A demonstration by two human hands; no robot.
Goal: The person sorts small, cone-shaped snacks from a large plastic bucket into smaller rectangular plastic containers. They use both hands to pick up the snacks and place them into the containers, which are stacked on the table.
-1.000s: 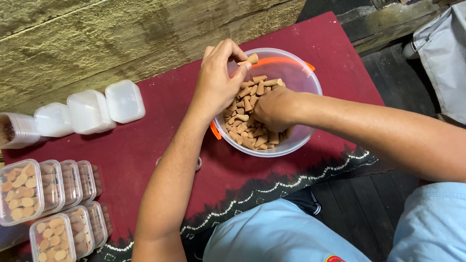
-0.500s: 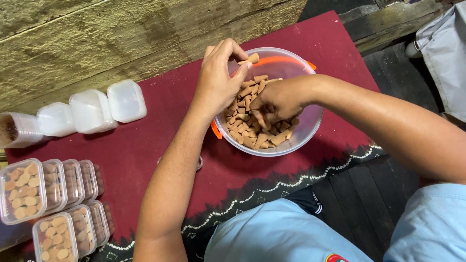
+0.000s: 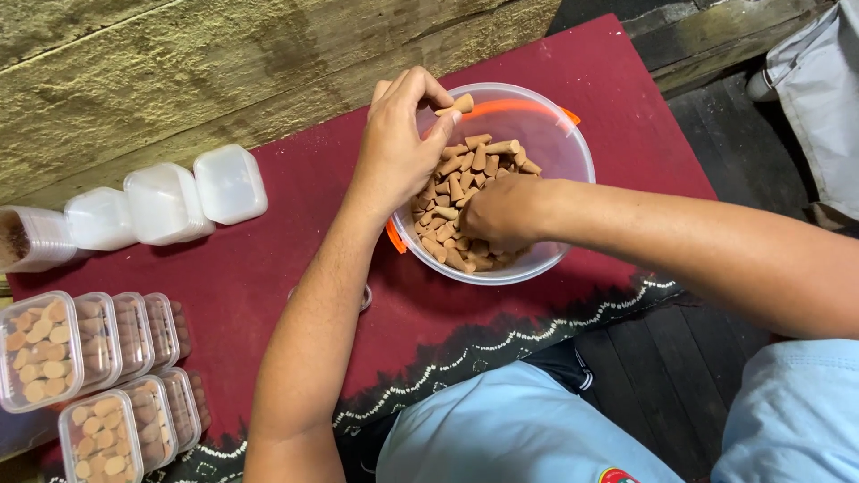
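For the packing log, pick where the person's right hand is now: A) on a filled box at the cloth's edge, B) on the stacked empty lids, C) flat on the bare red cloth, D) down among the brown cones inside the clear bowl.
D: the right hand is buried among the brown cones inside the clear bowl.

A dark red cloth [image 3: 268, 268] with a patterned edge covers the floor. Beside it lie dark wooden floorboards [image 3: 698, 376]. A rough wooden beam [image 3: 179, 63] runs behind.

The right hand [image 3: 501, 215] covers some cones [image 3: 465, 174] in the bowl [image 3: 573, 152], so its fingers cannot be seen, the left hand [image 3: 398, 148] hides the bowl's near rim, and the boxes [image 3: 54, 358] at the left edge are cut off, maybe full.
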